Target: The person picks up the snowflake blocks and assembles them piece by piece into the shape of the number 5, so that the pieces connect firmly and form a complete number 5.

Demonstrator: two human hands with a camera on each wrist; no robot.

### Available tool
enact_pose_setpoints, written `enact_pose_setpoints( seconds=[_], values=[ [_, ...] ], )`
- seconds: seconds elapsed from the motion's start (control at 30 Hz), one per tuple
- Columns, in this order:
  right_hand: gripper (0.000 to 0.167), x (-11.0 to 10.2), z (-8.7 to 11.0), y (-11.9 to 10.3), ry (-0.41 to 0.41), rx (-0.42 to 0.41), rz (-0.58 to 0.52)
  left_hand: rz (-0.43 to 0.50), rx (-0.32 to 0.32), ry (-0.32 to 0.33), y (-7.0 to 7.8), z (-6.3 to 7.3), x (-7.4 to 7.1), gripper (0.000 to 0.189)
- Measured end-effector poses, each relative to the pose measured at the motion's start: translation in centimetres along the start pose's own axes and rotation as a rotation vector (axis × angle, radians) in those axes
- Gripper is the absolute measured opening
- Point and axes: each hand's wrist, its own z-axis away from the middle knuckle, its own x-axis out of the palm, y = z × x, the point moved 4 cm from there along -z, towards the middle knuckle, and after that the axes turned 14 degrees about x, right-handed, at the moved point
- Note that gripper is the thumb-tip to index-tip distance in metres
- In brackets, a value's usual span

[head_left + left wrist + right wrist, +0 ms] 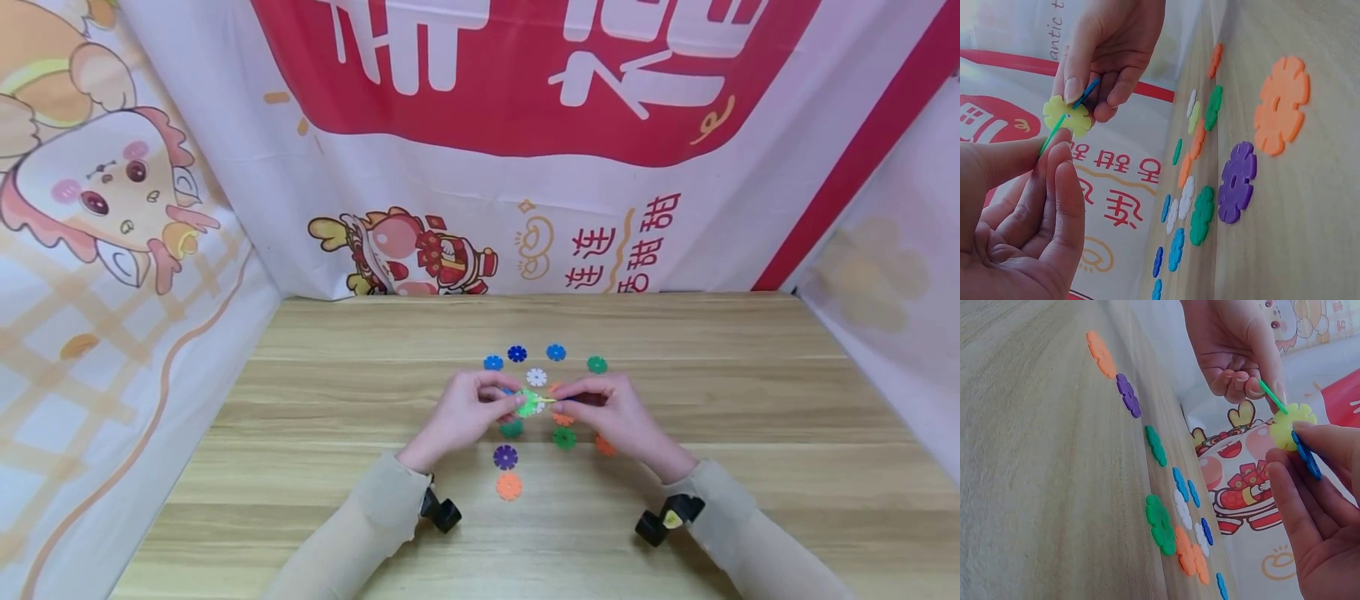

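Observation:
My left hand (461, 412) pinches a bright green notched plastic disc (527, 404) between thumb and fingers. Facing it, my right hand (611, 408) pinches a blue notched disc (1307, 456) by thumb and fingertips. Between the two is a yellow notched disc (1054, 114); the green disc (1052, 135) meets it on one side and the blue disc (1087, 92) on the other, both at an angle to its face. All three are held up above the table, with the hands close together. Fingers hide part of the green and blue discs.
Loose notched discs lie flat on the wooden table (337, 500) below the hands. Nearest me are an orange disc (509, 487) and a purple disc (506, 457); a white disc (536, 377), a dark blue disc (517, 354) and a green disc (597, 364) lie farther back. A printed cloth (450, 192) hangs behind.

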Motion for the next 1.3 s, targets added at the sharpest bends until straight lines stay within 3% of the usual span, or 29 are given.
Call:
enact_pose_setpoints(
  seconds=[0.53, 0.87, 1.03, 1.3],
  values=[
    [0.008, 0.0, -0.2, 0.1, -0.01, -0.03, 0.031, 0.046, -0.023, 0.002, -0.3, -0.2, 0.8, 0.012],
    [0.012, 0.0, -0.2, 0.4, -0.011, -0.005, 0.013, 0.003, -0.032, -0.043, -0.7, -0.5, 0.7, 0.021],
    [0.011, -0.2, -0.1, 0.7, -0.001, 0.016, 0.012, 0.013, -0.031, -0.031, -0.9, -0.5, -0.4, 0.035],
    [0.01, -0.9, 0.3, 0.9, 0.023, 0.086, 0.012, -0.096, -0.005, 0.096, -0.8, -1.9, -3.5, 0.037]
  ],
)
